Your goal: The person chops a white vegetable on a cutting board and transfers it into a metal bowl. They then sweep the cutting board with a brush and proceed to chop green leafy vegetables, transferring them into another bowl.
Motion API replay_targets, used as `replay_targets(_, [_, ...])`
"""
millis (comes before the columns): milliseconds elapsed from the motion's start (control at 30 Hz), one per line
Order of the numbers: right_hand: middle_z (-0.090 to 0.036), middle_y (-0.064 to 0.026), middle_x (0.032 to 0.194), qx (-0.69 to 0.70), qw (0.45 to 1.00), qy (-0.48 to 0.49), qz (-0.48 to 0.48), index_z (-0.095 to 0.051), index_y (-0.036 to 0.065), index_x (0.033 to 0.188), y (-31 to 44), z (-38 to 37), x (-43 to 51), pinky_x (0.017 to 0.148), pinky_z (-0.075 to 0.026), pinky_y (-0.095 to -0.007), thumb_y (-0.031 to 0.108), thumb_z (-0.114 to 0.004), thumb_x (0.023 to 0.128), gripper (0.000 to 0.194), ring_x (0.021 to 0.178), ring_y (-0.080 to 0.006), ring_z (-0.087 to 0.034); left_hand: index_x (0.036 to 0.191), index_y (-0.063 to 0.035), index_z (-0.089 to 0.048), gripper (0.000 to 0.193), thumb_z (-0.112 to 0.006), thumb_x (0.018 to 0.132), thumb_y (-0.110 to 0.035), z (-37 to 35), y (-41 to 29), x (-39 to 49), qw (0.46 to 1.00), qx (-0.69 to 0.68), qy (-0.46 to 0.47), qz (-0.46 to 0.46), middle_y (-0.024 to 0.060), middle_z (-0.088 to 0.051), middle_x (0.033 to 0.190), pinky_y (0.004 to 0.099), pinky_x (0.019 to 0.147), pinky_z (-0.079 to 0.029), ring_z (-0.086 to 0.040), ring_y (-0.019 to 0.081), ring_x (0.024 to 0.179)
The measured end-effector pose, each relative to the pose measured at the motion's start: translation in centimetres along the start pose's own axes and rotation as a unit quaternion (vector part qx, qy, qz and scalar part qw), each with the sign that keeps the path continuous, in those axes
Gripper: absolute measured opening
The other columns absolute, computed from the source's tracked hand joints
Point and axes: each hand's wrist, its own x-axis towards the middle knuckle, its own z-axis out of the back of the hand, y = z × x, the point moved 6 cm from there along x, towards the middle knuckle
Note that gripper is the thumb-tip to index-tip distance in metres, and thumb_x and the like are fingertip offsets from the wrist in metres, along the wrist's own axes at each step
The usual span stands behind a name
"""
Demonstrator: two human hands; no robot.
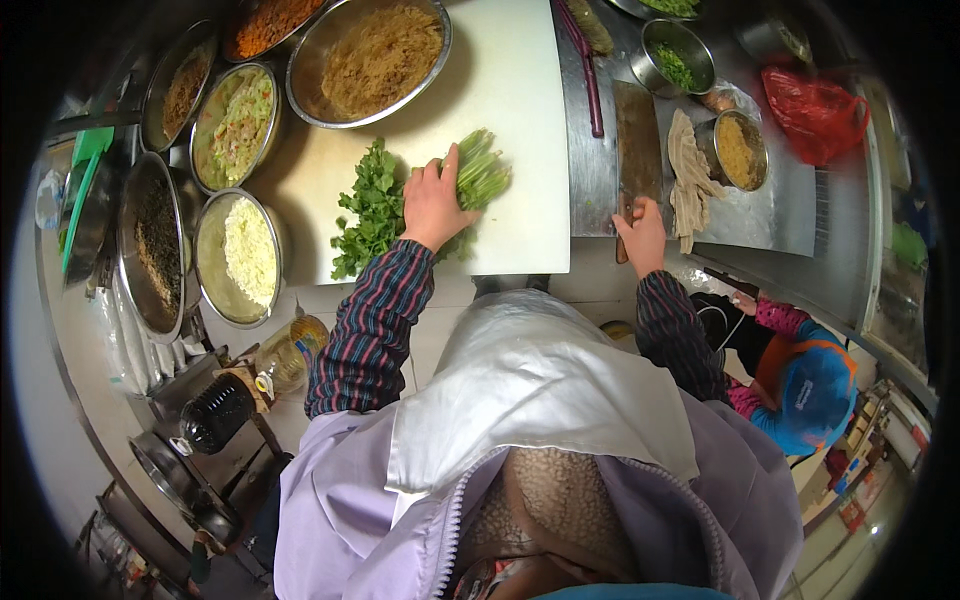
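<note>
My left hand [435, 204] lies over a bunch of fresh coriander [371, 210] on the white cutting board [517, 187]. Its leaves spread to the left and its pale stems [480, 176] stick out to the right, with the middle hidden under my palm. At the board's right, my right hand [646, 234] has its thumb and curled fingers at the wooden handle of a cleaver [637, 146]. The wide, stained blade points away from me, over the steel counter [589, 195]. A crumpled beige cloth [686, 176] lies just right of the blade.
Steel bowls of shredded white food [251, 251], chopped vegetables [234, 127] and brown filling [382, 64] crowd the left and back. A purple-handled brush [585, 67], a pot of chopped greens [673, 66] and a red plastic bag [814, 112] are rightward. Another person [802, 382] is low right.
</note>
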Motion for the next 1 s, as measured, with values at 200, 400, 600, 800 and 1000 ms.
replay_targets(200, [-0.059,-0.0226,0.113,-0.026,0.999,-0.03,-0.034,-0.044,0.0,0.126,1.9,0.9,0.4,0.089,-0.045,-0.042,0.008,-0.071,0.071,0.062,0.105,-0.0372,-0.058,0.138,-0.0063,-0.041,0.083,-0.08,0.069,-0.034,0.4,-0.4,-0.8,0.991,-0.042,-0.12,-0.033,0.0201,-0.05,0.127,0.0452,0.1,-0.039,-0.049,0.0362,0.114])
replay_targets(400, [-0.062,-0.0226,0.106,-0.01,0.998,-0.045,-0.033,-0.044,0.002,0.127,1.7,4.0,-4.5,0.085,-0.047,-0.0415,0.008,-0.064,0.074,0.057,0.097,-0.036,-0.062,0.092,-0.0009,-0.062,0.021,-0.069,0.079,-0.016,1.2,2.1,1.4,0.977,-0.129,-0.163,-0.045,0.016,-0.064,0.097,0.0439,0.087,-0.046,-0.056,0.0368,0.099])
replay_targets(600, [-0.059,-0.0102,0.077,0.118,0.987,0.097,-0.056,-0.052,0.005,0.122,3.1,4.9,-11.1,0.063,-0.048,-0.0333,0.012,-0.062,0.079,0.044,0.067,-0.0174,-0.059,0.099,-0.0009,-0.062,0.021,-0.066,0.083,-0.014,2.3,4.4,3.1,0.956,-0.227,-0.181,0.044,0.0179,-0.064,0.099,0.042,0.081,-0.048,-0.06,0.0354,0.094])
replay_targets(800, [-0.065,-0.0121,0.081,0.189,0.954,0.217,-0.082,-0.057,0.002,0.119,6.3,0.4,-9.6,0.066,-0.049,-0.0334,0.017,-0.059,0.084,0.039,0.069,-0.0193,-0.062,0.091,-0.0118,-0.067,0.013,-0.068,0.08,-0.018,4.8,-0.3,-0.3,0.952,-0.043,-0.292,-0.083,0.0077,-0.063,0.097,0.0425,0.085,-0.041,-0.054,0.0306,0.097])
replay_targets(1000, [-0.067,-0.0204,0.1,0.155,0.97,0.182,-0.046,-0.055,0.001,0.123,6.3,-1.9,-8.6,0.079,-0.05,-0.0355,0.018,-0.06,0.081,0.045,0.089,-0.0304,-0.067,0.086,-0.0111,-0.07,0.017,-0.073,0.075,-0.024,1.3,-3.3,-1.1,0.981,0.007,-0.182,-0.07,0.0067,-0.063,0.103,0.0447,0.087,-0.039,-0.051,0.0308,0.103])
